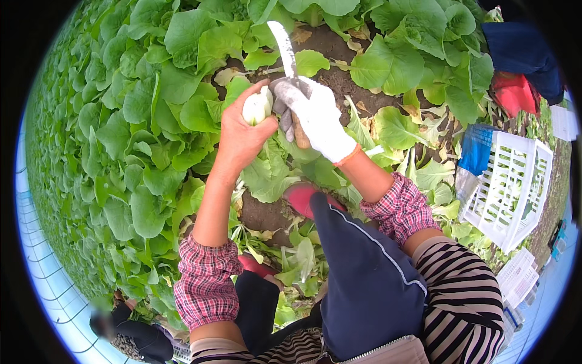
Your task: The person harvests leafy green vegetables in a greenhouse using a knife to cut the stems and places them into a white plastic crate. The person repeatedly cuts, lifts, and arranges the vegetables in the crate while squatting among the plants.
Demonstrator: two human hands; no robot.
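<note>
My bare left hand [241,134] grips a leafy green [257,107] near its pale, thick base, which points up between thumb and fingers. Its broad leaves seem to hang below the hand. Close beside it, my right hand [316,116], in a white glove with grey coated fingers, holds a harvesting knife [285,48] by its wooden handle [301,132]. The slightly curved blade points away from me and bears dark smears. The two hands nearly touch; whether the glove meets the vegetable's base is unclear.
Dense leafy greens [136,127] fill the left and far side. Loose and yellowed leaves [395,127] litter the soil. On the right stands a white plastic crate [509,191] beside a blue-and-silver bag [475,150]. Other people are at right [523,59] and lower left [141,336].
</note>
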